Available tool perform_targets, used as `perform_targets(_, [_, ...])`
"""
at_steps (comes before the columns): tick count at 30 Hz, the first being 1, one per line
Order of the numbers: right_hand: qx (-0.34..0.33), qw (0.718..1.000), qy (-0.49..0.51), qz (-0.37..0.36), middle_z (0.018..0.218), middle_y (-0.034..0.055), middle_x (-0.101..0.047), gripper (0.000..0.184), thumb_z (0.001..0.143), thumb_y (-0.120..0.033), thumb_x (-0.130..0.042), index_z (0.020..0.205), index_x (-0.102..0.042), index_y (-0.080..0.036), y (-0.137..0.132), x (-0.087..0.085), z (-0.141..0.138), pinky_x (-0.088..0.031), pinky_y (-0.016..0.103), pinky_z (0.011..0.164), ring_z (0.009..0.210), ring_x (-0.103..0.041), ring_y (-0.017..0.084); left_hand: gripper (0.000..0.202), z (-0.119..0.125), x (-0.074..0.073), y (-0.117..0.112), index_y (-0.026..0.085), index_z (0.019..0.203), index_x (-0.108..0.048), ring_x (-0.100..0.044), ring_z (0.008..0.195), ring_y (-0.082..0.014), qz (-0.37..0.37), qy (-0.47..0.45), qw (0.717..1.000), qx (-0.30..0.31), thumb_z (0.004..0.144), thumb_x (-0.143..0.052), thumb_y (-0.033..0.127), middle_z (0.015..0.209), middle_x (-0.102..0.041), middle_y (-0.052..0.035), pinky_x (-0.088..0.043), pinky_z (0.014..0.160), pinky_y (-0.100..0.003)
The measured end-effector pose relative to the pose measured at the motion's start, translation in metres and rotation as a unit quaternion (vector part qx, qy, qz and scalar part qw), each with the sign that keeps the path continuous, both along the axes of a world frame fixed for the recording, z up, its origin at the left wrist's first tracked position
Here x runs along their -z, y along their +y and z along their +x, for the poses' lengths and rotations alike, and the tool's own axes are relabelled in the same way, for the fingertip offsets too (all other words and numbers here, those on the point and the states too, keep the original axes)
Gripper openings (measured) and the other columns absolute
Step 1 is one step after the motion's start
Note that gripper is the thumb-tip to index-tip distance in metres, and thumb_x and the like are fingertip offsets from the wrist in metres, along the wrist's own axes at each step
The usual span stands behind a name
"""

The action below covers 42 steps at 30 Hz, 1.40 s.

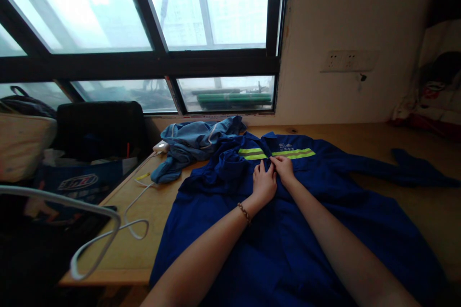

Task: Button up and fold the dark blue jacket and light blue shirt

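Observation:
A dark blue work jacket (288,230) with yellow reflective strips (293,154) is spread over the wooden table (140,259). At its front opening, just below the collar, both hands meet. My left hand (264,181), with a braided bracelet at the wrist, has its fingers bent onto the jacket's front edge. Beside it, my right hand (283,169) pinches the same edge near the strip. Any button or fastener there is hidden by the fingers. One sleeve lies stretched out to the right; the cloth on the left side is bunched.
A lighter blue garment (194,136) lies crumpled behind the jacket. A white cable (115,223) loops across the table's left side to a white adapter (161,146). A black chair (103,124) and bags stand at the left. Behind are a window and a wall socket (349,61).

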State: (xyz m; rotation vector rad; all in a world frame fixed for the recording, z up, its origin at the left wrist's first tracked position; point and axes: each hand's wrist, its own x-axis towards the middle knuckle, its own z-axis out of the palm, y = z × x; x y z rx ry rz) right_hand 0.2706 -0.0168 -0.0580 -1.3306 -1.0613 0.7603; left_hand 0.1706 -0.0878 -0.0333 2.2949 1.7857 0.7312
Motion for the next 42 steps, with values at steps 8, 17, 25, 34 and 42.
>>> perform_targets(8, [0.032, 0.993, 0.109, -0.007, 0.044, -0.0013, -0.054, 0.024, 0.051, -0.038, -0.063, 0.052, -0.057, -0.015, 0.001, 0.002, -0.002, -0.038, 0.024, 0.046, 0.046, -0.051, 0.013, 0.043, 0.0, 0.002, 0.0, 0.03, 0.128, -0.037, -0.033, 0.117, -0.0289, -0.006, -0.004, 1.0, 0.012, 0.084, -0.036, 0.033, 0.131, -0.037, -0.0118, -0.025, 0.096, -0.043])
perform_targets(17, [0.191, 0.958, 0.206, 0.053, 0.06, 0.0031, -0.062, 0.029, 0.059, -0.04, -0.061, 0.07, -0.06, -0.013, 0.009, -0.017, 0.031, -0.048, 0.026, 0.054, 0.06, -0.059, 0.017, 0.064, -0.034, -0.009, 0.029, 0.016, 0.127, -0.038, -0.028, 0.124, -0.0291, -0.131, -0.081, 0.977, 0.144, 0.077, -0.041, 0.056, 0.133, -0.036, -0.0148, -0.025, 0.097, -0.041])
perform_targets(25, [0.02, 0.986, -0.024, 0.162, 0.107, 0.0102, -0.06, 0.043, 0.066, -0.017, -0.049, 0.108, -0.056, -0.014, -0.007, -0.052, 0.021, -0.045, 0.031, 0.081, 0.095, -0.057, 0.018, 0.065, -0.072, -0.001, 0.059, 0.027, 0.127, -0.039, -0.017, 0.129, -0.0263, -0.067, 0.0, 0.976, 0.208, 0.07, -0.053, 0.055, 0.138, -0.029, -0.0061, -0.014, 0.103, -0.044])
perform_targets(34, [-0.147, 0.95, -0.267, 0.061, 0.075, 0.0011, -0.068, 0.021, 0.064, -0.013, -0.051, 0.073, -0.069, -0.022, -0.027, -0.013, 0.008, -0.048, 0.029, 0.068, 0.068, -0.062, 0.017, 0.053, -0.064, -0.015, 0.079, 0.022, 0.112, -0.052, -0.037, 0.118, -0.0232, 0.027, 0.02, 0.978, 0.207, 0.064, -0.066, 0.039, 0.119, -0.051, -0.0086, -0.027, 0.098, -0.034])
perform_targets(42, [-0.152, 0.959, -0.23, 0.061, 0.071, 0.0003, -0.067, 0.016, 0.059, -0.02, -0.062, 0.073, -0.069, -0.023, -0.019, -0.01, 0.021, -0.047, 0.029, 0.065, 0.066, -0.061, 0.017, 0.02, -0.021, -0.011, 0.029, 0.015, 0.096, -0.053, -0.052, 0.094, -0.0226, 0.036, 0.056, 0.998, 0.0, 0.079, -0.052, 0.025, 0.097, -0.055, -0.012, -0.038, 0.079, -0.032])
